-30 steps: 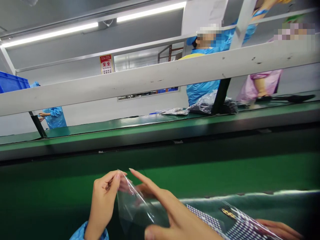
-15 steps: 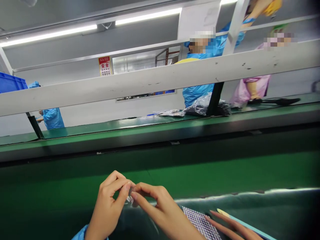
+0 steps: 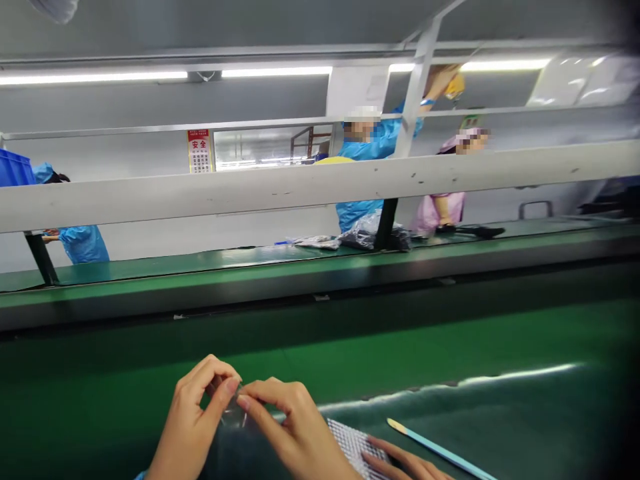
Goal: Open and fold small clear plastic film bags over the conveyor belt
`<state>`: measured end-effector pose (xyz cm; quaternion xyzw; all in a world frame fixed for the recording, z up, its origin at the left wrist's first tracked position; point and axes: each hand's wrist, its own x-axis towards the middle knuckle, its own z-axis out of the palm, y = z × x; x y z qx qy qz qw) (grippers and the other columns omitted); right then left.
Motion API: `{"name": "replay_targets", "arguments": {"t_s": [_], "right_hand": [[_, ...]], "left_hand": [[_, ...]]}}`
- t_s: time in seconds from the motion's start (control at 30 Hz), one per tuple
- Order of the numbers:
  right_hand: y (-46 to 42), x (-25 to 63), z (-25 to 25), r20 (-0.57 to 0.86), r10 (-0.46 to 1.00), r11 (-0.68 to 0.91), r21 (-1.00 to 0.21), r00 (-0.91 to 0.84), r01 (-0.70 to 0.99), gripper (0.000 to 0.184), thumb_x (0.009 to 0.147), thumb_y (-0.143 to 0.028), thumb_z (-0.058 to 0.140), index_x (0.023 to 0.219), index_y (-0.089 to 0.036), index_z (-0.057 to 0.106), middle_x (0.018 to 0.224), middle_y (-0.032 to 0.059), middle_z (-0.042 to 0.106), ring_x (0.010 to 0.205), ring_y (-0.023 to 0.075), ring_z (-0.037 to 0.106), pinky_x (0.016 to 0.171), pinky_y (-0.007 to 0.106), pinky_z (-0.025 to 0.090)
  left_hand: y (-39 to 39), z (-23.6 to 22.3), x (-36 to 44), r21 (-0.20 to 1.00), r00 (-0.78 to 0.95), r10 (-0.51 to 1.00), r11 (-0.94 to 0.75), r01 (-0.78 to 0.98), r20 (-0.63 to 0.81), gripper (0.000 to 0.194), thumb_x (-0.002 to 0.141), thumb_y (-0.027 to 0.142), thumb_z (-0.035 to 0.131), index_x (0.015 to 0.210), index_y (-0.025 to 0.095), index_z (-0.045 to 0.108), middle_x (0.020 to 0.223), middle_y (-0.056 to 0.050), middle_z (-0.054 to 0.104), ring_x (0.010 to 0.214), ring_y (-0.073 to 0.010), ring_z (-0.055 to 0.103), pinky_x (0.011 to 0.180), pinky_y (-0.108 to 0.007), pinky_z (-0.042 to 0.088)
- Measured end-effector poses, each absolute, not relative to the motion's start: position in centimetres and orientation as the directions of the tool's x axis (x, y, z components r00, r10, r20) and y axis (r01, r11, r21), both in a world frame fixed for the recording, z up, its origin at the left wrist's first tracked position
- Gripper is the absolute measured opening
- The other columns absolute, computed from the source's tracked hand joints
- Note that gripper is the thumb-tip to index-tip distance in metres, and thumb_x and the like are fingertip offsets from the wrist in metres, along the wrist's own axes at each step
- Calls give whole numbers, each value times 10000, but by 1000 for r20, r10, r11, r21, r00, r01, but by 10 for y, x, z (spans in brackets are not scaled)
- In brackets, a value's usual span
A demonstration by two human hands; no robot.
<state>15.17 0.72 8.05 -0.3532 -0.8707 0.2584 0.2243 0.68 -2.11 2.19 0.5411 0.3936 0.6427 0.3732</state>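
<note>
Between my hands is a small piece of clear, thin plastic (image 3: 234, 417), like a little bag or film; its exact kind is hard to make out. My left hand (image 3: 190, 413) pinches its upper edge between thumb and forefinger. Right beside it, my right hand (image 3: 295, 423) pinches the same plastic, thumb and fingertips pressed together. Both hands are raised in front of the green work surface. A sheet with a small white-and-dark grid pattern (image 3: 350, 443) lies under and beside my right forearm. Another person's hand (image 3: 403, 460) rests its fingers on that sheet.
A slim light-blue stick with a pale yellow tip (image 3: 440, 450) lies on the dark green mat (image 3: 500, 413). Beyond runs a green belt (image 3: 350, 347), then a raised ledge with plastic-wrapped bags (image 3: 367, 230). A white rail (image 3: 250, 193) crosses above. Co-workers stand behind it.
My view has levelled and turned right, so the scene shifts left. Both hands still pinch the clear plastic. The other person's hand stays at the gridded sheet.
</note>
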Motion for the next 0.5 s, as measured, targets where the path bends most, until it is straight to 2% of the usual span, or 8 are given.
{"name": "replay_targets", "arguments": {"t_s": [0.17, 0.37, 0.5], "right_hand": [[4, 157, 79, 253, 711, 666, -541, -657, 513, 296, 944, -282, 420, 701, -163, 538, 641, -44, 548, 579, 95, 451, 637, 217, 284], [2, 158, 88, 247, 615, 747, -485, -748, 454, 248, 954, -258, 424, 761, -168, 552, 696, -19, 564, 635, 116, 474, 667, 211, 324], [-2, 158, 97, 285, 577, 790, -432, -765, 435, 229, 974, -290, 436, 815, -188, 567, 732, -30, 591, 654, 118, 508, 661, 203, 347]], "left_hand": [[-21, 27, 5, 901, -211, 881, -435, -11, 423, 311, 888, 393, 516, 681, 161, 532, 671, 7, 487, 623, -89, 480, 591, -140, 392], [-30, 24, -4, 864, -109, 858, -490, 120, 502, 300, 919, 368, 482, 703, 168, 539, 712, -5, 515, 654, -101, 512, 616, -148, 410], [-38, 28, 2, 871, -220, 843, -480, 105, 491, 315, 909, 393, 489, 679, 183, 534, 701, 6, 511, 646, -97, 504, 630, -139, 401]]}}
